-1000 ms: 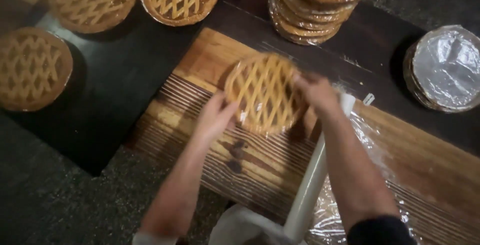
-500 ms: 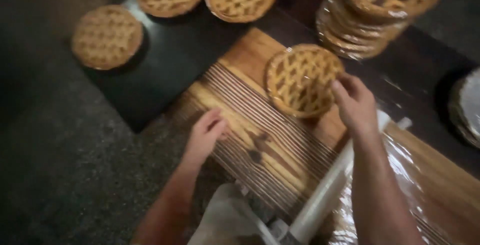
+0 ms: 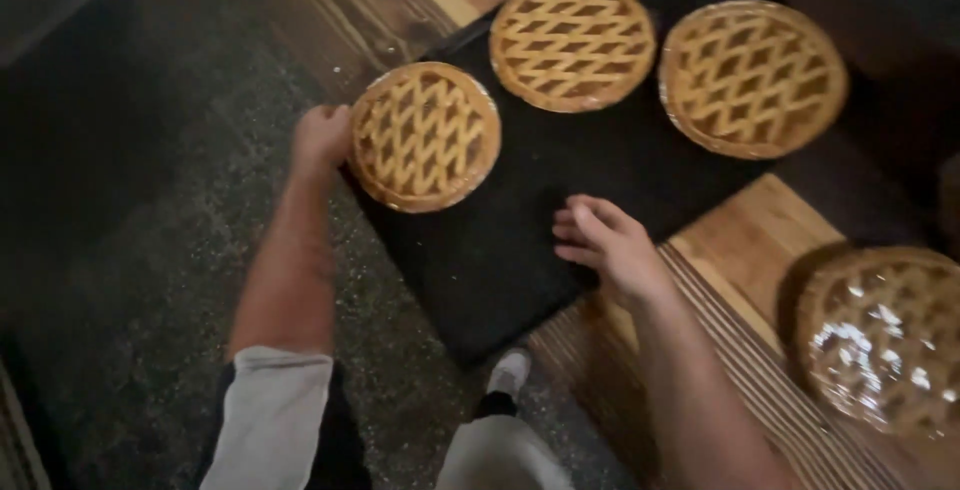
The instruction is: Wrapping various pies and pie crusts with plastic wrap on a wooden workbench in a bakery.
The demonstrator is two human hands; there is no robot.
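The left hand closes on the left rim of the nearest lattice tart, which lies on the black mat. Two more bare tarts wait beyond. The right hand hovers half-open, empty. At far right one wrapped tart rests on the wooden table, seemingly finished.

The single head camera looks steeply down, fairly near, over a black rectangular tray and speckled dark floor.
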